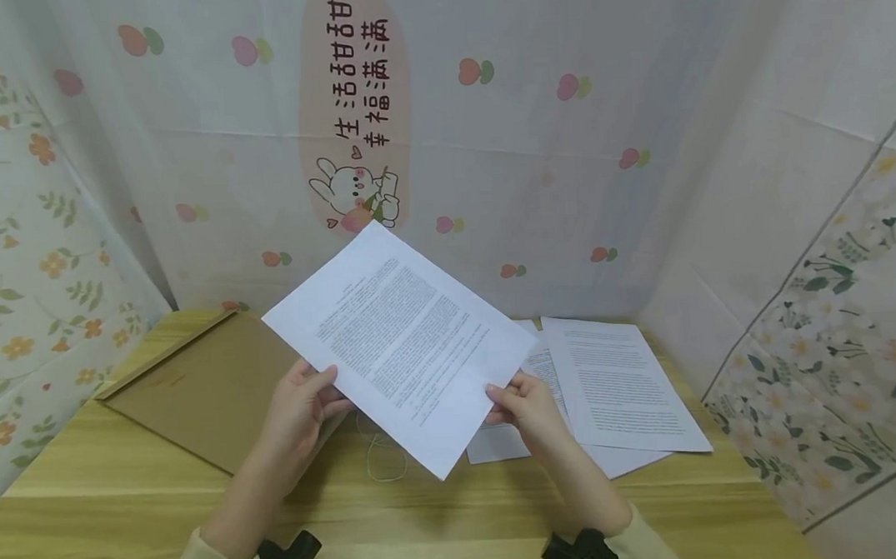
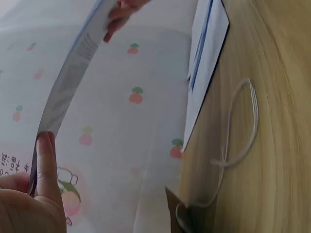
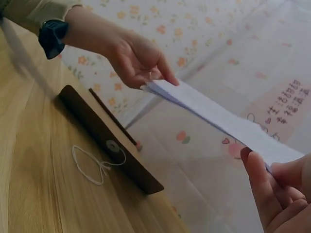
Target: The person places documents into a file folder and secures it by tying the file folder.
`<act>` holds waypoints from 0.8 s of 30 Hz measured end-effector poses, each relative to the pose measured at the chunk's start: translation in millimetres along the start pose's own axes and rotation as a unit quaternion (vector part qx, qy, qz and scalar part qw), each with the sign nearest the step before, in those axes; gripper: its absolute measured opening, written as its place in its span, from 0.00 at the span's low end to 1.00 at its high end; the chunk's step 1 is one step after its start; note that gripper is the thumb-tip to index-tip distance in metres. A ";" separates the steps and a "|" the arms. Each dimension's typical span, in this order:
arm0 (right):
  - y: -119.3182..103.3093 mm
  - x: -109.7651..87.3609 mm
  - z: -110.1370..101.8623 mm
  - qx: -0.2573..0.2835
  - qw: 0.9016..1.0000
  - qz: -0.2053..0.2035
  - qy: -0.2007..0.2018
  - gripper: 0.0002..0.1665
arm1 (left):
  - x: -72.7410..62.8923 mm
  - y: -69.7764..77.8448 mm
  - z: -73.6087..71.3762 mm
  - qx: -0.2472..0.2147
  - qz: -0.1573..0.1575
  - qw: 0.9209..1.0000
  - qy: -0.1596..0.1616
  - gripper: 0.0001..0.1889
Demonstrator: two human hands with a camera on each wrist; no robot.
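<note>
Both hands hold a thin stack of printed sheets (image 1: 398,340) in the air above the table, tilted so that the printed side shows in the head view. My left hand (image 1: 303,407) pinches its left edge, thumb on top. At the lower right edge my right hand (image 1: 524,405) pinches it between thumb and fingers. Separate sheet edges show in the stack (image 3: 204,111) in the right wrist view. Behind the left hand lies a brown kraft document envelope (image 1: 198,395), its flap edge shown with a round button (image 3: 112,145) and white string (image 3: 90,170).
More printed sheets (image 1: 625,380) lie overlapping on the right of the wooden table (image 1: 429,530), partly behind the right hand. The envelope's string (image 1: 387,461) trails onto the wood. A patterned curtain (image 1: 533,167) hangs behind the table, with flowered cloth (image 1: 871,336) at the right side.
</note>
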State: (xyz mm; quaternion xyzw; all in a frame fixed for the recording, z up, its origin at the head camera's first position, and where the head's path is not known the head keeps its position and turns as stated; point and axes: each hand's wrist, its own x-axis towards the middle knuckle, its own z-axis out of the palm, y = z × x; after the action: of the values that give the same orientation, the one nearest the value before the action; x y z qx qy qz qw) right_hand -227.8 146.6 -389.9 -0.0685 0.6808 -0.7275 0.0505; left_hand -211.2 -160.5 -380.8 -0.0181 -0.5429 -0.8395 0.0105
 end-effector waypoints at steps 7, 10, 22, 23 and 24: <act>1.2 -6.5 -16.5 -0.025 0.999 -0.010 -0.027 0.13 | -5.6 9.1 -34.5 0.013 0.039 0.999 -0.027 0.14; 1.2 -7.2 -27.0 -0.024 0.999 -0.007 -0.039 0.12 | -6.5 15.6 -47.5 0.063 0.056 0.996 -0.030 0.14; 18.5 -12.1 -58.6 -0.012 0.993 0.049 -0.104 0.20 | -6.2 12.3 -87.5 0.421 0.109 0.895 -0.096 0.18; 20.9 -13.2 -60.5 -0.017 0.992 0.053 -0.110 0.21 | -6.2 10.0 -89.9 0.449 0.115 0.880 -0.104 0.17; 22.8 -14.5 -61.7 -0.022 0.992 0.059 -0.113 0.22 | -6.3 8.1 -91.9 0.477 0.120 0.864 -0.110 0.16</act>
State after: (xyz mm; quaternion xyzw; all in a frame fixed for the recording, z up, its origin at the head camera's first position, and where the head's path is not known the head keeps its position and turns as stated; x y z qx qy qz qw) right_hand -224.4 208.2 -417.0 -0.1116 0.6893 -0.6958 0.1683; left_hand -206.3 -247.7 -411.4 -0.1681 -0.8683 -0.4629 0.0593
